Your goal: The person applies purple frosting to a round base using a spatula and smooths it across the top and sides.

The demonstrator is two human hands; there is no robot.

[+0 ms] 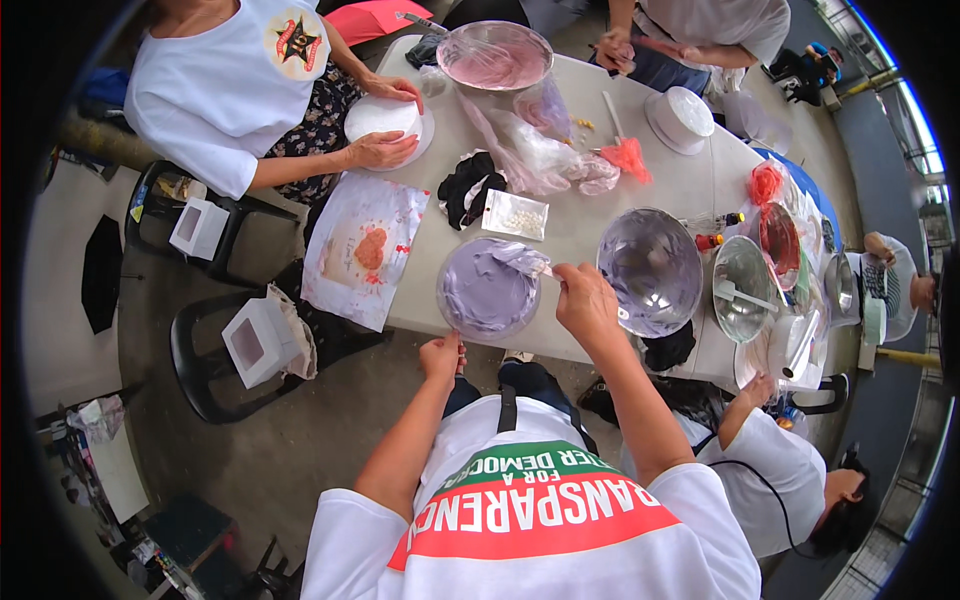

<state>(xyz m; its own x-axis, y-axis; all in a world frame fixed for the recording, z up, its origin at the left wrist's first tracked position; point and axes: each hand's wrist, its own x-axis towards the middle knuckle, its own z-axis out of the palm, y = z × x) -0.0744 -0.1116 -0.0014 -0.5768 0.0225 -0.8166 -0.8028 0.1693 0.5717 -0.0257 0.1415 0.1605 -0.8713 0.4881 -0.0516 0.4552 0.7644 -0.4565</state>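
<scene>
A round cake spread with lilac icing stands on a pale round base at the front edge of the table. My right hand is closed round the handle of a spatula. Its blade, thick with lilac icing, lies over the cake's upper right part. My left hand is at the near left of the cake, fingers closed at the rim of the cake base. Right of the cake sits a steel mixing bowl smeared with the same icing.
Behind the cake lies a packet of white beads beside a black cloth. An icing-stained sheet overhangs the left edge. Co-workers handle a white cake at left and bowls at right. Chairs with boxes stand left.
</scene>
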